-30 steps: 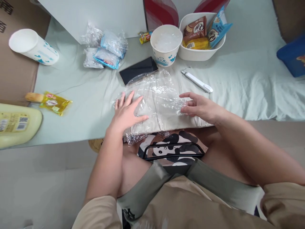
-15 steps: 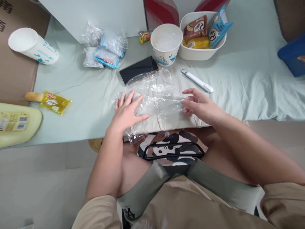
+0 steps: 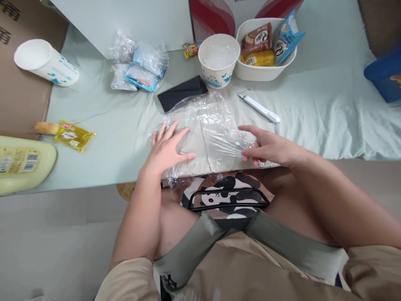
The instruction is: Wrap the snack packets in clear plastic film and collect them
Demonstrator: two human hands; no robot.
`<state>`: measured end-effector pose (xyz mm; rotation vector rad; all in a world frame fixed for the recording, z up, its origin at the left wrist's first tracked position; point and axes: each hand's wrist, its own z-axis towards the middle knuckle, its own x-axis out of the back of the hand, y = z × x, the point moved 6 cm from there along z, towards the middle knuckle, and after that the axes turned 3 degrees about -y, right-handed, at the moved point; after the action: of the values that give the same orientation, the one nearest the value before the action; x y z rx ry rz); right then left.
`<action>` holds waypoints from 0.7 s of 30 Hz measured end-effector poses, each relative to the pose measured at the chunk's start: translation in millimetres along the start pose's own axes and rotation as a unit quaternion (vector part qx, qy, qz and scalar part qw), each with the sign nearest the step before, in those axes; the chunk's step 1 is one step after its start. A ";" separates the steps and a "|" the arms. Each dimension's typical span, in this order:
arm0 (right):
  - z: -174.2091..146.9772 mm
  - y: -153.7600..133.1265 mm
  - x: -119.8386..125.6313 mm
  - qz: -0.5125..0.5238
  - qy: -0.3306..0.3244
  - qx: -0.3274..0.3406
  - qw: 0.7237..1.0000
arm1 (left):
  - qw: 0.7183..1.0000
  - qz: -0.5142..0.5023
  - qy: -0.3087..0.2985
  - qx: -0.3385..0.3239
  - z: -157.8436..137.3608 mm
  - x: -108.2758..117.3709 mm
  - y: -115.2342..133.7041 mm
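A crinkled sheet of clear plastic film [image 3: 216,121] lies across the front of the cloth-covered surface, part of it hanging over the near edge. My left hand [image 3: 166,148] rests flat on its left side with fingers spread. At the right, my right hand [image 3: 265,144] pinches the film's edge between thumb and fingers, drawing tight creases toward it; the index finger points out. Just behind the film is a black phone [image 3: 182,93], its lower edge partly under the plastic. A white utility knife [image 3: 259,108] lies beyond my right hand.
At the back stand a paper bucket [image 3: 218,77] and a white tub [image 3: 266,73] of packaged snacks. Several plastic-wrapped packets [image 3: 140,69] lie left of them. Far left are a paper cup [image 3: 59,69], a yellow-wrapped snack [image 3: 75,136] and a pale yellow bottle [image 3: 46,161].
My right hand has moved slightly down and toward me, pulling the film's right side into taut creases. My left hand stays spread in place.
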<state>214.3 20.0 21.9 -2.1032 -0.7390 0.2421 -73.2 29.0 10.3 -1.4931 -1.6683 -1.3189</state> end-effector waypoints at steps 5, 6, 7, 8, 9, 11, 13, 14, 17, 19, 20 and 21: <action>-8.3 2.2 14.8 -0.141 0.018 -0.024 0.990 | 1.000 0.006 -0.013 -0.022 -2.8 -1.7 3.4; -9.5 -2.4 23.1 -0.179 0.079 -0.001 0.981 | 0.999 0.006 -0.016 -0.030 -3.5 -2.9 6.1; -11.5 -8.7 31.2 -0.210 0.153 0.033 0.965 | 0.999 0.006 -0.019 -0.040 -4.2 -4.4 9.6; -13.8 -15.4 36.8 -0.233 0.223 0.073 0.944 | 0.998 0.008 -0.022 -0.050 -4.9 -6.2 14.0; -15.2 -21.0 38.5 -0.250 0.272 0.115 0.922 | 0.998 0.009 -0.026 -0.062 -5.6 -8.2 19.3; -10.7 -27.3 29.7 -0.283 0.284 0.192 0.896 | 0.996 0.014 -0.036 -0.086 -6.9 -12.4 31.4; 1.1 -28.2 10.9 -0.326 0.212 0.262 0.883 | 0.993 0.019 -0.048 -0.110 -8.1 -15.9 43.2; 7.4 -26.5 1.9 -0.352 0.173 0.287 0.874 | 0.991 0.021 -0.053 -0.118 -8.6 -17.0 47.8; 24.7 -15.7 -9.7 -0.425 0.113 0.296 0.848 | 0.990 0.023 -0.065 -0.123 -9.1 -18.3 53.3; 33.3 -8.1 -5.0 -0.460 0.113 0.265 0.840 | 0.990 0.021 -0.068 -0.120 -8.8 -18.2 51.7; 36.1 -5.0 -1.4 -0.472 0.113 0.248 0.838 | 0.990 0.020 -0.070 -0.121 -8.7 -18.3 50.5; 38.0 -2.5 2.1 -0.482 0.113 0.234 0.836 | 0.990 0.019 -0.071 -0.122 -8.7 -18.4 49.3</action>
<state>198.9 48.1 1.2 -1.0772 -1.3309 -0.3512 -23.9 8.9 12.7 -1.7882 -1.6004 -1.4704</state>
